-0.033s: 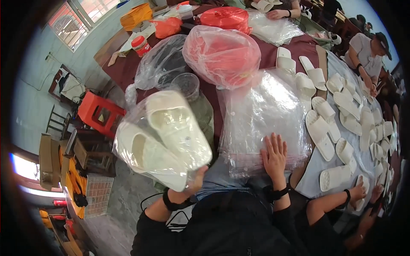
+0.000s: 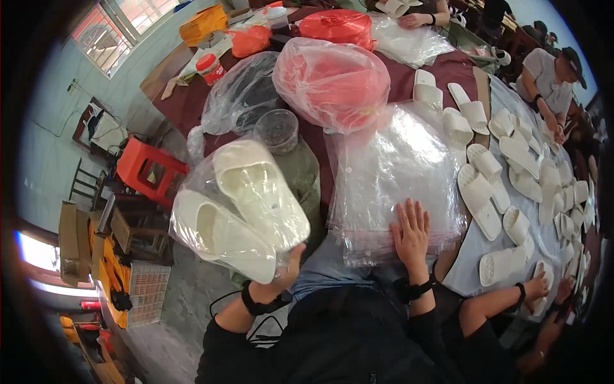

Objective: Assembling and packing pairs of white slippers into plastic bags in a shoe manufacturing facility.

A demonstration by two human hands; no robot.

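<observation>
A pair of cream slippers [image 2: 246, 192] in a clear plastic bag is gripped at its near heel end by my left hand [image 2: 283, 274]. The pair is raised off to the left of the table, toes pointing away from me. My right hand [image 2: 410, 232] lies flat with fingers stretched on the near end of a stack of clear plastic bags [image 2: 390, 173]; nothing is held in it. My left fingers are partly hidden behind the slippers.
Several loose slippers [image 2: 480, 201] cover the table's right side, near other people's hands. Behind the bag stack sit a pink plastic-wrapped bundle [image 2: 332, 83] and a clear tub [image 2: 277, 130]. A red stool [image 2: 148, 169] stands at left, with a white crate [image 2: 149, 294] on the floor.
My left hand and the bagged slippers have shifted slightly left. My right hand stays on the bag stack.
</observation>
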